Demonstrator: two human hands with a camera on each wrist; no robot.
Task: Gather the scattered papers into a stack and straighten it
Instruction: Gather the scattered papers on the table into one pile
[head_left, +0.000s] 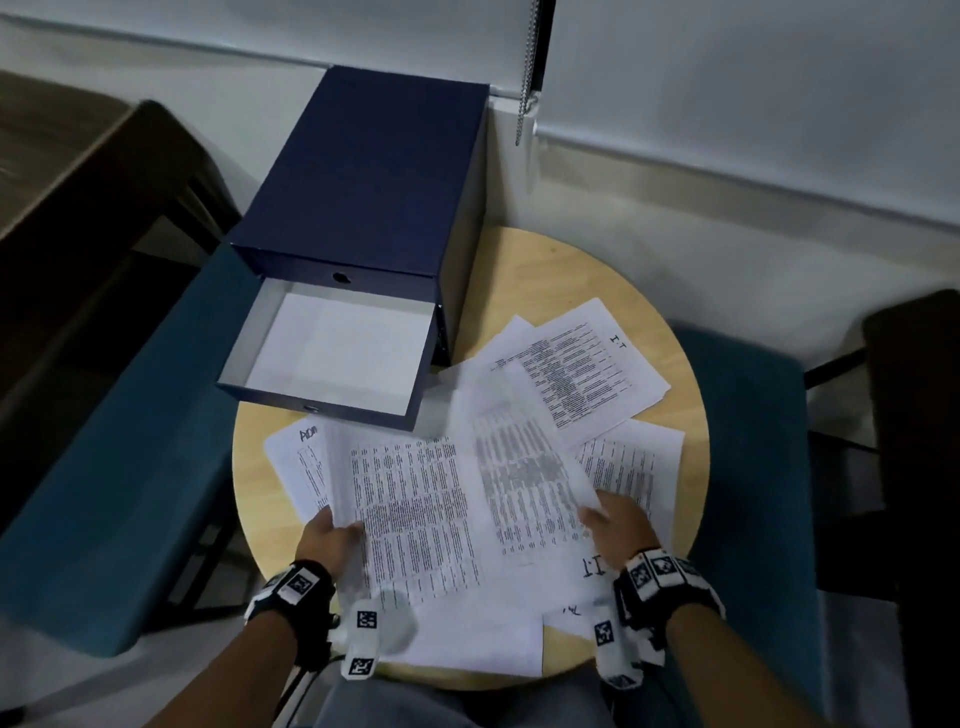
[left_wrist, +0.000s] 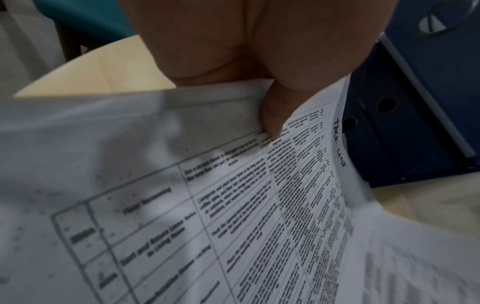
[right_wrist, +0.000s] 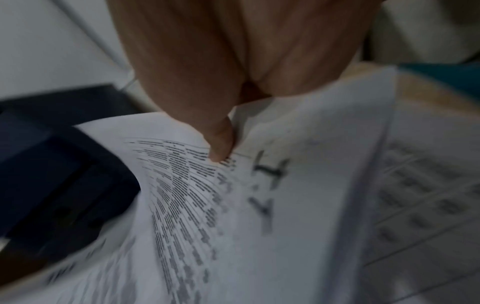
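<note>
Several printed white sheets lie overlapping on a round wooden table. My left hand pinches the near-left edge of a sheet of printed tables, thumb on top; the left wrist view shows that thumb pressing the curled sheet. My right hand pinches a second printed sheet, lifted and blurred. In the right wrist view its thumb sits on that sheet beside a handwritten mark. More sheets lie at the far right, one at the left.
A dark blue drawer box stands at the table's back left, its lower drawer pulled out with a white inside. Teal chairs flank the table, and a white wall rises behind.
</note>
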